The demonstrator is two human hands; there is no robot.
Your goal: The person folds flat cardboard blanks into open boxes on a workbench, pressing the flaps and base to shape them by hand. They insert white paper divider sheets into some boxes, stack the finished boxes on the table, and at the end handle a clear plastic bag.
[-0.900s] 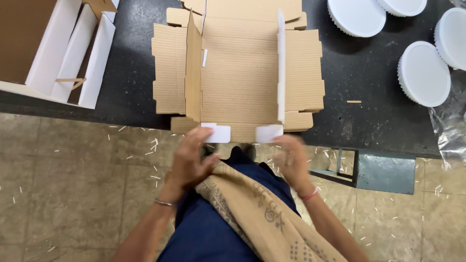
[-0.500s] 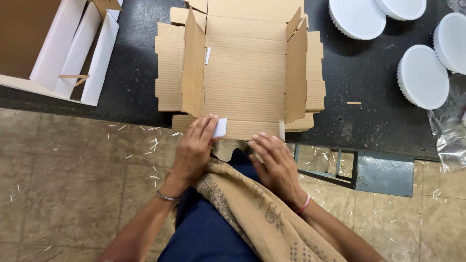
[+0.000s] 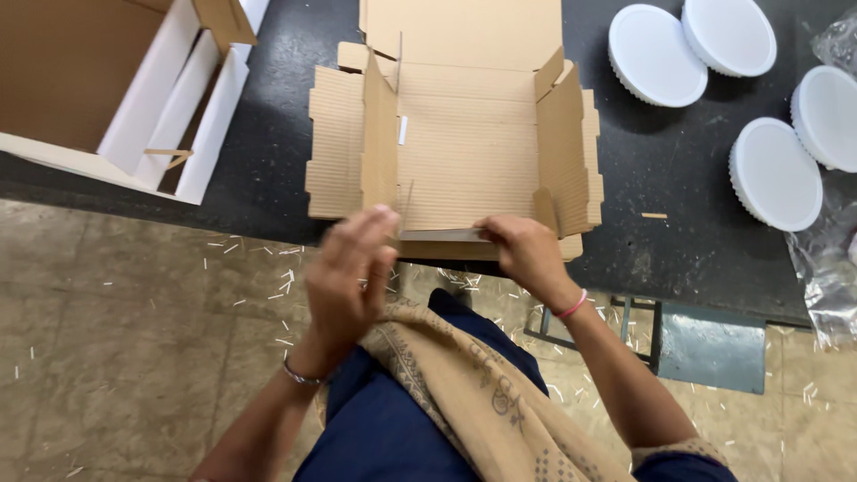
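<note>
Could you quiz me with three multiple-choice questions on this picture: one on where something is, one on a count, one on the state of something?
1. Where do the white round discs lie?
A. on the floor
B. on the dark table, right of the cardboard box
C. inside the box

2. How many white discs show?
A. two
B. four
C. six

3. How do the box's side flaps stand?
A. raised upright
B. flat
C. torn off

Answers: 1 B, they rest on the tabletop beside the box. 2 B, four are in view. 3 A, both flaps stand up while the left hand and right hand work at the front edge.
</note>
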